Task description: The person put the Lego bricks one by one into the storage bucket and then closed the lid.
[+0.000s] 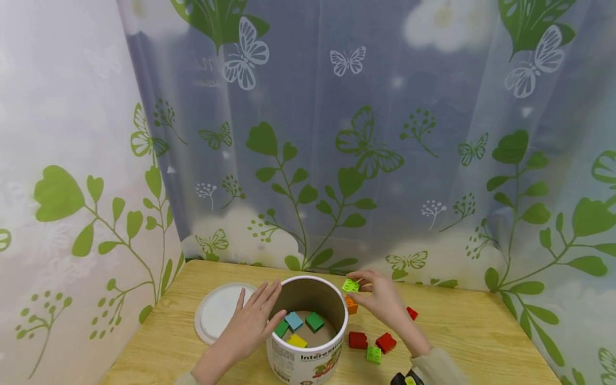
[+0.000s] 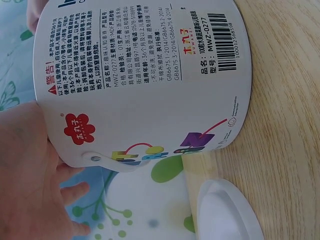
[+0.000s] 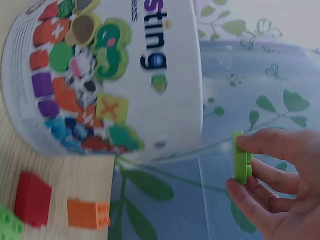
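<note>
My right hand [image 1: 380,299] pinches a lime green toy brick [image 1: 351,285] between thumb and fingers, just right of the bucket's rim. In the right wrist view the brick [image 3: 241,159] is held clear of the table. A white printed bucket [image 1: 305,361] stands in front of me with its top uncovered. Inside lie a light blue brick [image 1: 293,321], a yellow brick [image 1: 297,340] and green bricks [image 1: 315,321]. My left hand [image 1: 255,315] rests at the bucket's left rim with fingers extended; the left wrist view shows it beside the bucket wall [image 2: 140,85].
A white round lid [image 1: 216,310] lies left of the bucket. To the right are an orange brick [image 1: 352,306], red bricks [image 1: 357,340] and another lime brick [image 1: 374,354]. A patterned curtain [image 1: 313,160] hangs behind the wooden table [image 1: 462,331].
</note>
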The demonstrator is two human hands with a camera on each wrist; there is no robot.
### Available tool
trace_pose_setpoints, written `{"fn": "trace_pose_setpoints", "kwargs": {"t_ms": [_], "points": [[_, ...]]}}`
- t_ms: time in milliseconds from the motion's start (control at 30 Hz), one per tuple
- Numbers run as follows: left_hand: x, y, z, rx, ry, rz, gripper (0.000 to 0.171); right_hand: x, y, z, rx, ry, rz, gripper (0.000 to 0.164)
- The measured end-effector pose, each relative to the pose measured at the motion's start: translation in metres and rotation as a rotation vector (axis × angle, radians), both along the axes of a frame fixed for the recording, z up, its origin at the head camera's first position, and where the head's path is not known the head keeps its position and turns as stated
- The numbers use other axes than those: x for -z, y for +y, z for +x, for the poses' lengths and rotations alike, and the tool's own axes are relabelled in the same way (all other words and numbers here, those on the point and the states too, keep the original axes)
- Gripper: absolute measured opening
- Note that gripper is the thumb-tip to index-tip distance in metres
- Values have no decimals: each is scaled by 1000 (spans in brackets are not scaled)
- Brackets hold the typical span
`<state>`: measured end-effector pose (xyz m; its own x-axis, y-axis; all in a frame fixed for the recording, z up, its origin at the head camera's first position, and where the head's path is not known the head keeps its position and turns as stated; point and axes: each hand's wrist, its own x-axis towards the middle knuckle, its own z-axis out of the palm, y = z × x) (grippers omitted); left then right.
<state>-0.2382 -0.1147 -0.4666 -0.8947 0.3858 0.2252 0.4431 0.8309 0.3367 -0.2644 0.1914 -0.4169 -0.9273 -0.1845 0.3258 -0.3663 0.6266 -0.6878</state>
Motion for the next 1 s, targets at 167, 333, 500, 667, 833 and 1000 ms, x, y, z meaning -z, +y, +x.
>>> {"fn": "trace_pose_setpoints", "kwargs": {"t_ms": [167,333,500,667,833,1000], "points": [[0,0,0,1,2,-3,64,-1,-19,-1,-61,37,10,31],[-1,0,0,2,8,2,64,2,-34,-3,-110,67,23,31],[0,0,0,-1,23,-5,63,10,-47,-6,-147,49,55,31],[0,0,0,-2,13,-1,64,18,-54,-7,-200,32,87,31],[0,-1,-1,-4,-13,8,66,23,-59,-6,-244,2,97,31],[-1,-1,-1,-3,-24,8,66,27,-62,-4,-251,-13,119,31]]}}
